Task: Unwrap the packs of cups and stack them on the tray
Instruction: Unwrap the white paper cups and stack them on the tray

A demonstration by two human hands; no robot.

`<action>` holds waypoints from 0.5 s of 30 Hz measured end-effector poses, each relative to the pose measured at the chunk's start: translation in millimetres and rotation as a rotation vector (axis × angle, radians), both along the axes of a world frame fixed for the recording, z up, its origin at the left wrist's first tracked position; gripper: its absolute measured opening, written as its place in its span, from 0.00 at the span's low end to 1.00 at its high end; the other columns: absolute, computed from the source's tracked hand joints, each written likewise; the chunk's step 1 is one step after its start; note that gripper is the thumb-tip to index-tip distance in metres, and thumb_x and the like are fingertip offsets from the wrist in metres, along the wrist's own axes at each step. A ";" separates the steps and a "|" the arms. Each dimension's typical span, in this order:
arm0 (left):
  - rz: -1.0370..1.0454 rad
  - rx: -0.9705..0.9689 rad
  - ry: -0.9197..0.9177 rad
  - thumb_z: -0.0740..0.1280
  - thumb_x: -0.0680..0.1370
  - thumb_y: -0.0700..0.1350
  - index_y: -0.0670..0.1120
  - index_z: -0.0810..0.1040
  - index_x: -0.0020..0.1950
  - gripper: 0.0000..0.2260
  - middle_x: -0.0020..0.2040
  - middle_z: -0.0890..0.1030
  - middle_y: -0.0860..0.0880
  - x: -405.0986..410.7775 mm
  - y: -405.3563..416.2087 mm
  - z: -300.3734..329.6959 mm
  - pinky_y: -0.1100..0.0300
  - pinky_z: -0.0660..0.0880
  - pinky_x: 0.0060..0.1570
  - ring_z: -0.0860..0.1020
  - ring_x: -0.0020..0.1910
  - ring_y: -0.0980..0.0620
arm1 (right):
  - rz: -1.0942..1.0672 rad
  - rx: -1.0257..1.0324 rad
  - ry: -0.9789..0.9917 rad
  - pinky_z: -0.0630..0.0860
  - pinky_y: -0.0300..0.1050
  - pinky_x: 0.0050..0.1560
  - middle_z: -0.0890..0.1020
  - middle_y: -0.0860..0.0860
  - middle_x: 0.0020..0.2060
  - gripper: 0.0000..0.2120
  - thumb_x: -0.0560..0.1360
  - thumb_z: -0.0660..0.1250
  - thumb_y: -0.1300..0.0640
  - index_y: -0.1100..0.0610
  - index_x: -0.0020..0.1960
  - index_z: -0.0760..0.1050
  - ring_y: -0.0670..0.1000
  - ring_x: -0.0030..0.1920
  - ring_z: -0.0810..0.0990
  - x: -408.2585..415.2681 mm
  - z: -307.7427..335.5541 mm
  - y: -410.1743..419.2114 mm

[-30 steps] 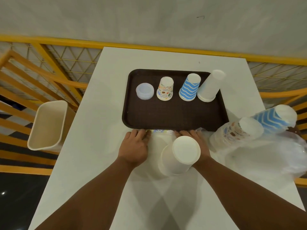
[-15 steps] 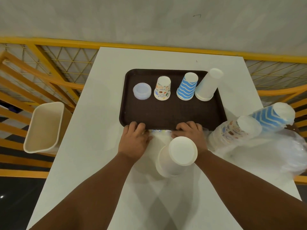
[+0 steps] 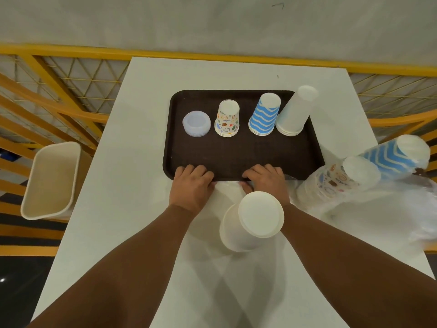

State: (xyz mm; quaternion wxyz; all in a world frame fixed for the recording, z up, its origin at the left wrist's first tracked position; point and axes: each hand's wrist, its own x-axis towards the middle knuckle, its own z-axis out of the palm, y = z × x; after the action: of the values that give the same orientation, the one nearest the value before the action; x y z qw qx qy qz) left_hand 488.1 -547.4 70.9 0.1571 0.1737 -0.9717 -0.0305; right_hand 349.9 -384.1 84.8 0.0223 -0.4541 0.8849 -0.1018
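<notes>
I see the dark brown tray (image 3: 236, 157) carrying three upside-down cup stacks: patterned (image 3: 227, 119), blue-striped (image 3: 264, 116), white (image 3: 294, 112). Wrapped packs (image 3: 335, 183) lie at three o'clock.

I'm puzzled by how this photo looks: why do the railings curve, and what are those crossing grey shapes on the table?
Head view: the wide-angle lens bows the yellow railing; several overhead lights cast overlapping shadows across the white table; the wrapped cups at right look soft and blurred.

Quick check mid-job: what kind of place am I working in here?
Probably a café or canteen seating spot beside a railing. A white table holds a brown serving tray with stacks of disposable cups, a yellow railing runs behind it, and a bin stands at the left.
</notes>
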 end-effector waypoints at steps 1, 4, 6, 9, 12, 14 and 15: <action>0.005 0.002 -0.009 0.76 0.71 0.46 0.45 0.83 0.42 0.05 0.38 0.80 0.47 -0.3 0.6 0.1 0.51 0.75 0.42 0.77 0.35 0.43 | -0.003 -0.001 0.026 0.69 0.51 0.46 0.81 0.50 0.43 0.12 0.74 0.62 0.48 0.53 0.47 0.81 0.55 0.43 0.76 0.3 0.0 -1.2; 0.008 -0.006 -0.017 0.76 0.72 0.46 0.46 0.83 0.43 0.05 0.39 0.80 0.47 -0.1 1.2 -0.8 0.50 0.75 0.44 0.77 0.36 0.44 | 0.000 0.022 0.102 0.69 0.49 0.43 0.80 0.49 0.39 0.11 0.73 0.62 0.48 0.52 0.44 0.81 0.54 0.40 0.75 1.9 1.5 -2.8; 0.005 -0.012 -0.026 0.75 0.72 0.47 0.46 0.83 0.43 0.05 0.39 0.80 0.47 0.0 0.8 0.1 0.50 0.75 0.44 0.77 0.36 0.44 | 0.009 0.045 0.104 0.68 0.50 0.45 0.80 0.49 0.41 0.11 0.74 0.62 0.48 0.52 0.46 0.81 0.54 0.42 0.76 1.8 2.1 -2.7; -0.002 -0.040 -0.051 0.75 0.73 0.48 0.46 0.84 0.44 0.06 0.40 0.80 0.47 2.5 -0.7 1.6 0.49 0.74 0.45 0.78 0.37 0.43 | 0.022 0.064 0.086 0.67 0.51 0.49 0.81 0.50 0.47 0.14 0.77 0.60 0.46 0.51 0.53 0.81 0.55 0.47 0.76 2.7 5.8 -0.3; -0.013 -0.070 -0.068 0.72 0.75 0.50 0.46 0.84 0.48 0.08 0.42 0.81 0.47 6.4 -2.5 6.0 0.49 0.74 0.46 0.78 0.39 0.43 | 0.031 0.106 0.074 0.66 0.52 0.56 0.80 0.49 0.57 0.17 0.79 0.59 0.44 0.50 0.62 0.77 0.55 0.55 0.76 4.3 11.1 5.8; -0.020 -0.080 -0.089 0.65 0.78 0.53 0.46 0.83 0.49 0.12 0.43 0.81 0.47 7.5 -2.5 10.8 0.49 0.74 0.47 0.79 0.40 0.43 | 0.023 0.080 0.084 0.67 0.54 0.57 0.80 0.50 0.58 0.19 0.79 0.59 0.43 0.51 0.63 0.78 0.56 0.56 0.76 4.9 17.1 8.9; -0.025 -0.080 -0.104 0.62 0.78 0.54 0.46 0.83 0.49 0.15 0.43 0.81 0.47 8.2 -2.3 13.6 0.48 0.74 0.47 0.79 0.40 0.43 | 0.017 0.070 0.088 0.68 0.55 0.57 0.81 0.51 0.57 0.19 0.78 0.60 0.43 0.52 0.62 0.78 0.56 0.55 0.77 5.1 20.4 9.7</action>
State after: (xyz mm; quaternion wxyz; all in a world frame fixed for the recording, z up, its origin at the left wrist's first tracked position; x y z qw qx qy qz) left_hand 496.3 -549.6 84.5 0.1127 0.1563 -0.9811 0.0156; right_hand 355.0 -374.4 105.2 -0.0002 -0.4647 0.8841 -0.0504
